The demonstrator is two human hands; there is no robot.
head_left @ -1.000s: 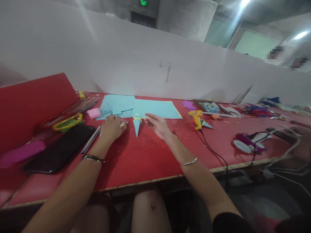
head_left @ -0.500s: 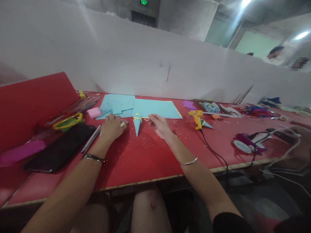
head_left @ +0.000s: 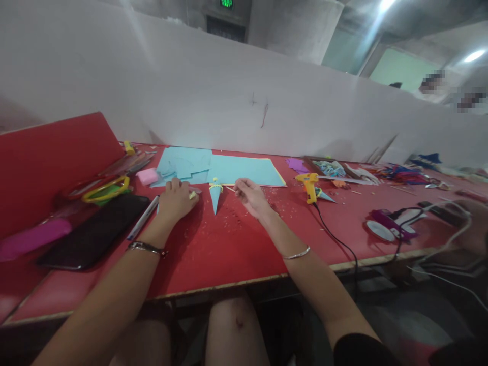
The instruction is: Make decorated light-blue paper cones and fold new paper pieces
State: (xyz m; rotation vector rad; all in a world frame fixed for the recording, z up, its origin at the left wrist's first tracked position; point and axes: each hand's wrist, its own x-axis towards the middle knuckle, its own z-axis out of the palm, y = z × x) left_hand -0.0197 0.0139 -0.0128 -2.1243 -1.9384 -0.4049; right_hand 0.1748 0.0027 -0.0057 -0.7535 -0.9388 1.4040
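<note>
My left hand (head_left: 176,202) rests on the red table with its fingers curled and their tips hidden. Right by its thumb lie small yellow pieces (head_left: 192,194), apparently in clear plastic. A light blue paper cone (head_left: 215,198), point towards me and yellow trim round its wide end, lies between my hands. My right hand (head_left: 251,197) is held just right of it, thumb and fingers pinched together. A thin pale stick (head_left: 230,188) reaches from near the cone to those fingertips; whether they grip it is unclear.
Light blue sheets (head_left: 244,170) lie behind the hands. A yellow glue gun (head_left: 309,187) with a black cord stands to the right, beside another blue cone (head_left: 325,195). At left are a black phone (head_left: 95,231), a pen (head_left: 143,218) and yellow-handled scissors (head_left: 107,190).
My right hand has shifted very slightly to the right, and more of the thin stick shows. My left hand and the cone have stayed in place.
</note>
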